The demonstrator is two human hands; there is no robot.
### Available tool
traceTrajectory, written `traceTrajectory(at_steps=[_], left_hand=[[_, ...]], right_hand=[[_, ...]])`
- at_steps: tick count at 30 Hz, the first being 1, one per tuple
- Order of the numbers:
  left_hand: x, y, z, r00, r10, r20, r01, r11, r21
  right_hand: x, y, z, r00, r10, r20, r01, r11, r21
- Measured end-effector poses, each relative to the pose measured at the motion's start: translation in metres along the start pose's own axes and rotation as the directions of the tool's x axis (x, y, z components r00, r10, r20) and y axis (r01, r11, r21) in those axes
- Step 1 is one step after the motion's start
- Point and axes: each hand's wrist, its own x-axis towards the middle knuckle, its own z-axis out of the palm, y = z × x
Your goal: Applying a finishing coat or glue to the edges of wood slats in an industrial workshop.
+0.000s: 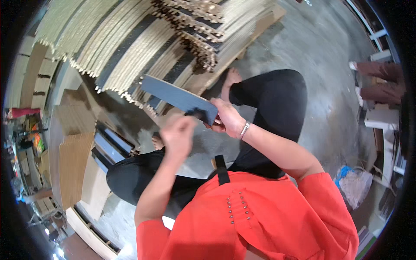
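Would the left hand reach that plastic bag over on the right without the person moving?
Probably not. The left hand is up by the grey-blue board, and the plastic bag sits well off past the right arm, which seems in the way.

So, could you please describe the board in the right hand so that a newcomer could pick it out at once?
Start at the big stack of boards across the upper left. In the picture's middle, the right hand grips the right end of a long, flat board. Unlike those stacked, it is held singly, with its broad blue-grey face showing.
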Motion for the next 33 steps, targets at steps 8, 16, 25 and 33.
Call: traceTrajectory(at_steps=[8,16,25,33], left_hand=[[0.010,-0.056,-0.057,0.925,-0.326,-0.193,0.316,0.945,-0.084],[0.005,-0.066,-0.024,0.953,-0.304,0.010,0.304,0.953,-0.021],[-0.003,-0.086,-0.031,0.934,-0.356,-0.038,0.356,0.934,-0.021],[-0.004,-0.069,-0.017,0.945,-0.320,-0.069,0.314,0.945,-0.088]], right_hand=[[-0.194,-0.039,-0.124,0.816,-0.577,0.016,0.565,0.793,-0.227],[-0.194,0.065,-0.268,0.394,-0.659,-0.641,0.126,0.730,-0.672],[-0.104,0.185,-0.348,0.401,-0.478,-0.781,-0.402,0.674,-0.619],[-0.075,0.015,-0.321,0.408,-0.684,-0.604,-0.221,0.568,-0.793]])
